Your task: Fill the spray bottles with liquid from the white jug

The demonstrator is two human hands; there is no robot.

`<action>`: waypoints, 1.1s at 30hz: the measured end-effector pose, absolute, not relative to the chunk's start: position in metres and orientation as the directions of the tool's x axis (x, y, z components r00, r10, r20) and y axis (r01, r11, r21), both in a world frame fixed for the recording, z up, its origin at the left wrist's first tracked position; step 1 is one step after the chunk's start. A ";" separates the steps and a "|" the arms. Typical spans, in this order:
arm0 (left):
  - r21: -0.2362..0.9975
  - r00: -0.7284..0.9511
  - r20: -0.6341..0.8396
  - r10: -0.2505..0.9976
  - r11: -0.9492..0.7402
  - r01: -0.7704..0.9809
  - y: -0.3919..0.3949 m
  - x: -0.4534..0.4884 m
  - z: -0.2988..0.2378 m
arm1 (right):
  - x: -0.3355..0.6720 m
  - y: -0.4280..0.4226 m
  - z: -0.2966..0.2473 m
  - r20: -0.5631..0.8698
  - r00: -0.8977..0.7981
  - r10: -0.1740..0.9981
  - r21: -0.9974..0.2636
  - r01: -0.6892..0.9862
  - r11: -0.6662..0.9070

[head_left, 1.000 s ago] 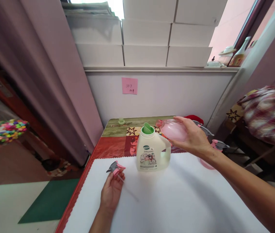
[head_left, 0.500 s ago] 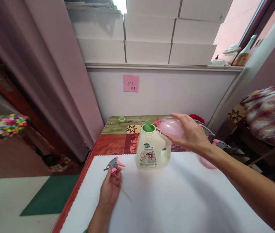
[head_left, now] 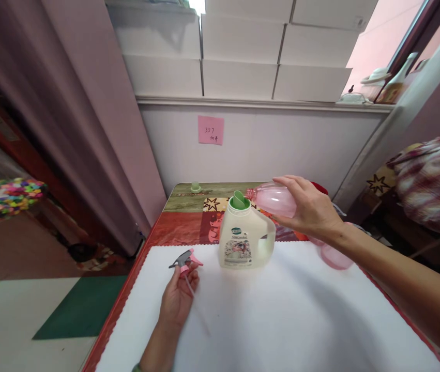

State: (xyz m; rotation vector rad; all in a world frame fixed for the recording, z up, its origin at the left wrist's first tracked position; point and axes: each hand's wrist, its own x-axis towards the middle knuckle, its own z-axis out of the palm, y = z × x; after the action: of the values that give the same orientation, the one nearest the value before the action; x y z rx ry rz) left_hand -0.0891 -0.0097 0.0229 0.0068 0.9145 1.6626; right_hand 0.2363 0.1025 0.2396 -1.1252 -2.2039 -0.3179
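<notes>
My right hand (head_left: 313, 209) is closed around a clear pink spray bottle (head_left: 276, 199) without its top. The bottle lies nearly level in the air, its neck close to the green spout (head_left: 239, 200) of a cream detergent jug (head_left: 243, 237). Whether neck and spout touch, I cannot tell. The jug stands upright on a white mat (head_left: 266, 320), its label facing me and its handle to the right. At the left, my left hand (head_left: 179, 299) grips a grey and pink trigger sprayer head (head_left: 184, 262), whose thin tube slants down over the mat.
A green cap (head_left: 195, 187) sits at the table's back left. Behind my right forearm, another pink bottle (head_left: 336, 257) is partly hidden. White boxes (head_left: 239, 77) are stacked on a ledge behind the table. Colourful pieces (head_left: 6, 201) fill a container at far left.
The view has shifted slightly. The sprayer head has turned a little in my left hand, so its tube shows more clearly. My right hand still holds the bottle almost level beside the spout.
</notes>
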 end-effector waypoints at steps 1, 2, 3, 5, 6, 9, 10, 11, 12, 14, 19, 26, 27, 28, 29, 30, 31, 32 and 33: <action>0.562 -0.319 -0.456 0.831 -0.009 -0.827 -0.009 -0.089 0.023 | 0.236 0.103 0.240 0.639 -0.439 0.631 -0.055 0.792 0.607; 0.563 -0.318 -0.458 0.830 -0.006 -0.827 -0.009 -0.089 0.023 | 0.236 0.103 0.241 0.642 -0.447 0.623 -0.040 0.792 0.609; 0.564 -0.317 -0.460 0.829 -0.002 -0.826 -0.009 -0.089 0.023 | 0.236 0.104 0.241 0.644 -0.454 0.616 -0.025 0.792 0.610; 0.568 -0.313 -0.463 0.829 0.005 -0.823 -0.009 -0.089 0.024 | 0.236 0.104 0.242 0.645 -0.465 0.606 0.003 0.795 0.607; 0.569 -0.313 -0.463 0.830 0.007 -0.822 -0.009 -0.089 0.025 | 0.236 0.105 0.242 0.644 -0.471 0.603 0.015 0.796 0.606; 0.572 -0.312 -0.464 0.829 0.011 -0.820 -0.009 -0.088 0.026 | 0.237 0.105 0.244 0.641 -0.491 0.590 0.046 0.793 0.608; 0.573 -0.312 -0.464 0.829 0.012 -0.820 -0.009 -0.088 0.026 | 0.238 0.105 0.245 0.641 -0.495 0.586 0.056 0.792 0.608; 0.574 -0.312 -0.464 0.829 0.013 -0.819 -0.010 -0.088 0.026 | 0.238 0.105 0.245 0.642 -0.499 0.583 0.064 0.792 0.608; 0.574 -0.311 -0.463 0.830 0.013 -0.819 -0.010 -0.088 0.027 | 0.239 0.105 0.246 0.642 -0.502 0.579 0.072 0.792 0.607; 0.575 -0.309 -0.461 0.832 0.015 -0.818 -0.010 -0.088 0.027 | 0.240 0.105 0.248 0.642 -0.513 0.569 0.089 0.788 0.610; 0.575 -0.308 -0.457 0.835 0.014 -0.818 -0.010 -0.089 0.028 | 0.241 0.107 0.251 0.628 -0.564 0.536 0.141 0.760 0.635; 0.571 -0.308 -0.460 0.832 0.012 -0.821 -0.009 -0.089 0.026 | 0.242 0.107 0.257 0.618 -0.565 0.547 0.155 0.770 0.619; 0.571 -0.308 -0.462 0.832 0.013 -0.821 -0.009 -0.088 0.026 | 0.242 0.107 0.257 0.618 -0.565 0.546 0.156 0.769 0.619; 0.570 -0.307 -0.464 0.831 0.014 -0.822 -0.009 -0.088 0.026 | 0.242 0.107 0.258 0.620 -0.567 0.543 0.158 0.768 0.620; 0.569 -0.306 -0.465 0.830 0.016 -0.822 -0.009 -0.088 0.027 | 0.243 0.107 0.258 0.622 -0.568 0.539 0.161 0.767 0.622; 0.568 -0.305 -0.466 0.830 0.016 -0.823 -0.010 -0.088 0.027 | 0.243 0.107 0.259 0.624 -0.570 0.535 0.165 0.765 0.623; 0.567 -0.305 -0.466 0.830 0.016 -0.823 -0.010 -0.088 0.027 | 0.243 0.107 0.260 0.627 -0.570 0.531 0.168 0.764 0.622; 0.566 -0.304 -0.467 0.830 0.016 -0.824 -0.010 -0.088 0.028 | 0.244 0.107 0.260 0.628 -0.571 0.528 0.173 0.764 0.621; 0.564 -0.304 -0.467 0.831 0.015 -0.826 -0.010 -0.088 0.028 | 0.244 0.106 0.261 0.629 -0.573 0.526 0.178 0.764 0.620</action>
State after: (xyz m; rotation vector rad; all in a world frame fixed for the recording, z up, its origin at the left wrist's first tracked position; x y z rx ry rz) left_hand -0.0875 -0.0100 0.0278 0.0074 0.9294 1.6334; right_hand 0.2440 0.1064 0.2610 -1.0127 -2.3150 -0.5968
